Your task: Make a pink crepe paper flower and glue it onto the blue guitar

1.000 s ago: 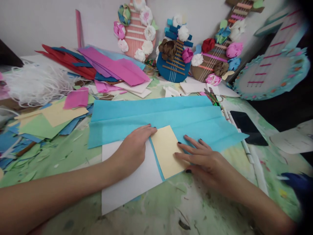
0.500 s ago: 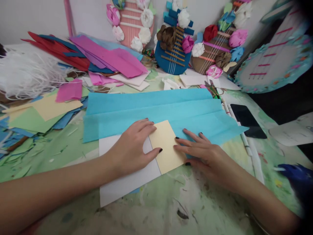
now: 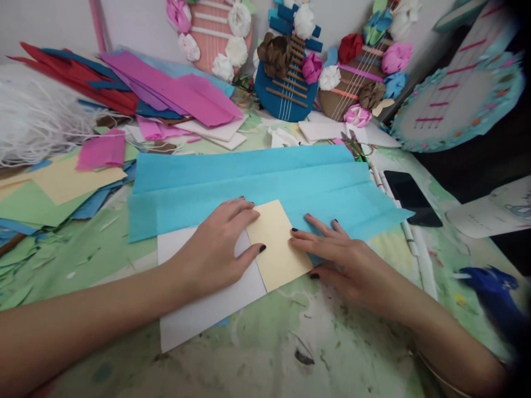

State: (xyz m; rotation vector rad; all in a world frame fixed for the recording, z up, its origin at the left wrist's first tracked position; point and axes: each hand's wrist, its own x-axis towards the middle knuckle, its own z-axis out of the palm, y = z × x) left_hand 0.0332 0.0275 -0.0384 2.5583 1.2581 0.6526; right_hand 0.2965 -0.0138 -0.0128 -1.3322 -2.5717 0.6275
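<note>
A cream paper piece lies beside a white sheet of paper, both in front of a wide turquoise crepe paper sheet. My left hand rests flat across the white sheet, its thumb and fingertips touching the cream piece's left side. My right hand is spread at the right edge of the cream piece, with fingertips on that edge and on the turquoise paper. Both hands have their fingers apart and grasp nothing. The palms hide parts of the papers under them.
Scissors, markers, a phone and a blue glue gun lie to the right. White string and paper scraps cover the left. Decorated paper instruments lean at the back.
The whole view has shifted a little, so things appear slightly further left. The hands and papers keep nearly the same positions relative to each other.
</note>
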